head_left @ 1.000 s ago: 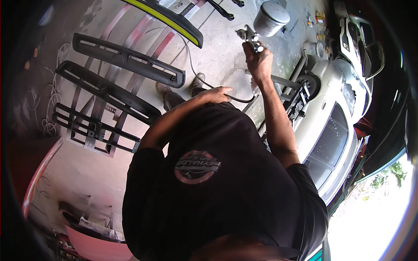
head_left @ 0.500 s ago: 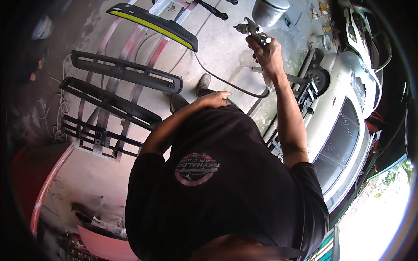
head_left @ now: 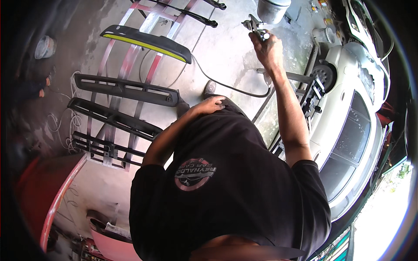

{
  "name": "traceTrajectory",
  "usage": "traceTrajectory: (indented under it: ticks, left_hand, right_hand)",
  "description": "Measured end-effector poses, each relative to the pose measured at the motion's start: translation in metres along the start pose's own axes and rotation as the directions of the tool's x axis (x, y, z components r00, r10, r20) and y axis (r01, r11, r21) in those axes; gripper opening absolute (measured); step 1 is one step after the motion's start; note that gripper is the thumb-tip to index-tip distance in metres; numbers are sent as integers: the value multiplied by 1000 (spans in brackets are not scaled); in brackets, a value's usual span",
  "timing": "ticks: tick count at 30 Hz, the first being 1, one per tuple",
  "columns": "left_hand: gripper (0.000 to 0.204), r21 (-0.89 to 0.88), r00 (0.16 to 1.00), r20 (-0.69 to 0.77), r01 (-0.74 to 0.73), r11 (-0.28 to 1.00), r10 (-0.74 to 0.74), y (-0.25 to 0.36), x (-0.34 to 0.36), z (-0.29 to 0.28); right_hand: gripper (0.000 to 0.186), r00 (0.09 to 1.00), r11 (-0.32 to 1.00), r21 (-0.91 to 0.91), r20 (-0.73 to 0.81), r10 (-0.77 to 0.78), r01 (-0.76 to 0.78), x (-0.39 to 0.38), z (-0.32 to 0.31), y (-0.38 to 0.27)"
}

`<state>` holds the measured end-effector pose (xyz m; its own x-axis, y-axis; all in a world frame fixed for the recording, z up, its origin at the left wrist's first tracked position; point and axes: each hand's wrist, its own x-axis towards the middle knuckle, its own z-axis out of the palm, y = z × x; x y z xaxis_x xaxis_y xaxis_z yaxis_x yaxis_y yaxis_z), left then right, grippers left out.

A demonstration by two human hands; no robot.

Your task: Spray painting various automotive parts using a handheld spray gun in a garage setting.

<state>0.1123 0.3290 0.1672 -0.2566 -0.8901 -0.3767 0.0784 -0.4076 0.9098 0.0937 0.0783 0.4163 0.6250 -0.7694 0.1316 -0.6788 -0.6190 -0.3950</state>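
Observation:
My right hand (head_left: pixel 268 50) is raised ahead of me, wrapped round a metal spray gun (head_left: pixel 257 28) whose front points away to the upper left. A dark hose (head_left: pixel 230 90) loops across the floor and rises toward my right forearm, which hides its end. My left hand (head_left: pixel 211 105) rests on my dark trousers with its fingers lying against the cloth, holding nothing. Ahead on the left, a black car trim panel with a yellow-green stripe (head_left: pixel 146 42) lies across a rack (head_left: pixel 129 56). Two black slotted panels (head_left: pixel 126 90) (head_left: pixel 113 118) lie nearer on it.
A grey bucket (head_left: pixel 273 11) is just beyond the spray gun. A light-coloured car (head_left: pixel 344 135) fills the right side. At the left edge, another person's hand (head_left: pixel 42 92) shows near loose cables (head_left: pixel 54 124). Red car body parts (head_left: pixel 114 245) lie at lower left.
The view has shifted slightly, so the rack and panels sit lower. My left hand's fingers have drawn in against the trousers. My right hand still grips the spray gun, turned a little.

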Motion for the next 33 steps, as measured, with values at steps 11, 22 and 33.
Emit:
traceTrajectory:
  ticks: [11,22,33]
  left_hand:
    - [63,24,1000,15,26,999,-27,-7,10,-1]
    - [62,-49,998,-38,50,998,-52,-1,6,-10]
    - [67,-70,996,-61,56,996,-60,-12,-5,-13]
  right_hand:
    - [39,998,964,265,61,2,-18,17,18,-18]
    - [37,995,985,151,-33,94,-88,15,18,18]
    - [39,983,972,153,-60,-171,178,82,68,-65]
